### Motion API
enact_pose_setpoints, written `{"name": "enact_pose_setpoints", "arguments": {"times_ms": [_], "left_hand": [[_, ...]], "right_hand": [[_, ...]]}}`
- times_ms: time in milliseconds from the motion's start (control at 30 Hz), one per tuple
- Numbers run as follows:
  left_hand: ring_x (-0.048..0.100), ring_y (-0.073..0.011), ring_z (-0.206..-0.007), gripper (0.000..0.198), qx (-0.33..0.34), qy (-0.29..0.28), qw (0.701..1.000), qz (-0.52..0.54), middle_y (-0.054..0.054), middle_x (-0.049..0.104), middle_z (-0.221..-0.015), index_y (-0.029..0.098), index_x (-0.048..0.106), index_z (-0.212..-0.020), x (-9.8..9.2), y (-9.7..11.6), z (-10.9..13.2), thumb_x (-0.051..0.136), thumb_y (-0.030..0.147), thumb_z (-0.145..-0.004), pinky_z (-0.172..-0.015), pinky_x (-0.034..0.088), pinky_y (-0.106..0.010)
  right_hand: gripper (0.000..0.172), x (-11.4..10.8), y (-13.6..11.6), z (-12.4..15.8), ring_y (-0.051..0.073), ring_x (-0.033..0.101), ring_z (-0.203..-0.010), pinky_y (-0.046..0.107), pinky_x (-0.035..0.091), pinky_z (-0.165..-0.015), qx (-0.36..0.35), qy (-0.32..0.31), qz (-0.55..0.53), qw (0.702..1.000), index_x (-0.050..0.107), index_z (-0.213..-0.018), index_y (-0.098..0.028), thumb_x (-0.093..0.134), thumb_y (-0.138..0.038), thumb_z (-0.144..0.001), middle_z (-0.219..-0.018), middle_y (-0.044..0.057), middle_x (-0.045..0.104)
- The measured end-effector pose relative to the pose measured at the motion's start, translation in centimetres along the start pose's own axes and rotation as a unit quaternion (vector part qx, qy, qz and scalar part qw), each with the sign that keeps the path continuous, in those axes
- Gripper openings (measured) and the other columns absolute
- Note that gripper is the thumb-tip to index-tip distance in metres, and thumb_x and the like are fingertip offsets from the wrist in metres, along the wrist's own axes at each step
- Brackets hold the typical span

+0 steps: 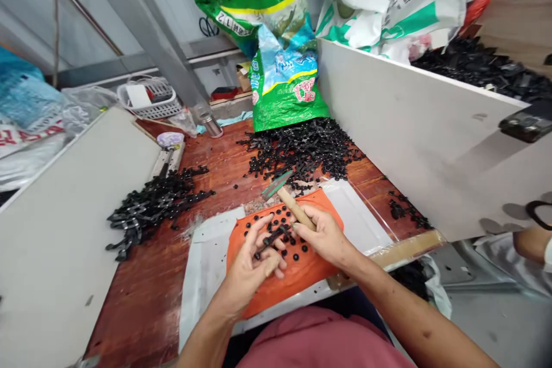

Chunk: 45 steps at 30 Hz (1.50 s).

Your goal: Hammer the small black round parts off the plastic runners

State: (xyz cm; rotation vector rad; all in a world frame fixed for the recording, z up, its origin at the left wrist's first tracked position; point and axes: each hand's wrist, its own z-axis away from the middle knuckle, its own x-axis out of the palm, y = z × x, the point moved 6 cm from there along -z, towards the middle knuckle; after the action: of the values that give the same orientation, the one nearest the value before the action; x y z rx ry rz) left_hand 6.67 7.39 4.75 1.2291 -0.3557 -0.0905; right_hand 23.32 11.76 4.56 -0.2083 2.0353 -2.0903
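My right hand [321, 236] is wrapped round the wooden handle of a hammer [297, 209], whose green-edged metal head points up and to the left. In my left hand [254, 256] is a small, dark strip-like plastic part [272, 237], gripped by the fingers just left of the hammer's handle. Under both hands lies an orange cloth [302, 273]. Several round black caps [295, 257] are scattered on it, some partly hidden by my fingers.
Black parts [302, 146] spill from a green bag [288, 86] at the back. More assembled-looking black pieces [149, 207] are heaped at left. White boards [414, 126] flank the reddish table [133, 293]. A basket [150, 100] and metal cup [211, 123] stand behind. Another person's arm [532, 244] shows at right.
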Motion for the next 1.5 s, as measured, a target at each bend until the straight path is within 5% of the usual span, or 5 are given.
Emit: {"name": "enact_pose_setpoints", "arguments": {"times_ms": [500, 733, 900, 1067, 1500], "left_hand": [[0.07, -0.0174, -0.078, 0.054, -0.048, 0.163, 0.981, 0.098, -0.008, 0.075, -0.09, 0.016, 0.065, -0.108, -3.6, -2.8, 3.0, 0.076, 0.06, -0.079, -0.075, 0.056, -0.028], [0.065, -0.0151, -0.073, 0.046, -0.019, 0.16, 0.978, 0.13, -0.004, 0.073, -0.081, 0.016, 0.067, -0.089, -2.1, -1.5, 1.3, 0.081, 0.057, -0.074, -0.07, 0.049, -0.024], [0.049, -0.012, -0.056, 0.049, -0.005, 0.168, 0.985, -0.044, 0.001, 0.061, -0.061, 0.018, 0.062, -0.071, -5.9, -0.7, 1.4, 0.074, 0.065, -0.074, -0.059, 0.04, -0.024], [0.053, -0.0199, -0.072, 0.027, 0.068, 0.244, 0.883, -0.395, -0.002, 0.063, -0.066, 0.022, 0.068, -0.065, -10.7, 1.7, 3.6, 0.066, 0.042, -0.084, -0.07, 0.039, -0.029], [0.06, -0.0232, -0.101, 0.027, 0.122, 0.028, 0.929, -0.348, -0.008, 0.068, -0.101, 0.024, 0.073, -0.092, -2.4, 1.8, 3.4, 0.049, 0.035, -0.098, -0.092, 0.046, -0.033]], "right_hand": [[0.02, 0.8, -2.3, 2.9, 0.014, 0.05, -0.06, 0.027, 0.039, -0.059, -0.121, 0.1, 0.2, 0.967, 0.055, -0.072, -0.022, 0.058, -0.026, -0.092, -0.066, -0.002, 0.055], [0.026, 4.6, -1.8, 5.6, 0.02, 0.07, -0.083, 0.028, 0.052, -0.072, -0.213, -0.07, 0.28, 0.934, 0.07, -0.091, -0.025, 0.053, -0.007, -0.085, -0.088, 0.005, 0.074], [0.046, 5.4, -0.7, 6.4, 0.021, 0.073, -0.097, 0.029, 0.055, -0.084, -0.177, -0.137, 0.236, 0.946, 0.075, -0.116, -0.027, 0.054, -0.004, -0.082, -0.109, 0.005, 0.077], [0.029, 2.1, 1.3, 5.8, 0.022, 0.071, -0.09, 0.032, 0.055, -0.082, -0.027, -0.091, 0.166, 0.982, 0.075, -0.12, -0.026, 0.059, -0.028, -0.095, -0.107, 0.004, 0.077], [0.012, 6.3, -1.2, 2.1, 0.013, 0.05, -0.069, 0.024, 0.039, -0.065, 0.014, -0.127, 0.078, 0.989, 0.066, -0.085, -0.02, 0.066, -0.032, -0.088, -0.075, -0.004, 0.058]]}}
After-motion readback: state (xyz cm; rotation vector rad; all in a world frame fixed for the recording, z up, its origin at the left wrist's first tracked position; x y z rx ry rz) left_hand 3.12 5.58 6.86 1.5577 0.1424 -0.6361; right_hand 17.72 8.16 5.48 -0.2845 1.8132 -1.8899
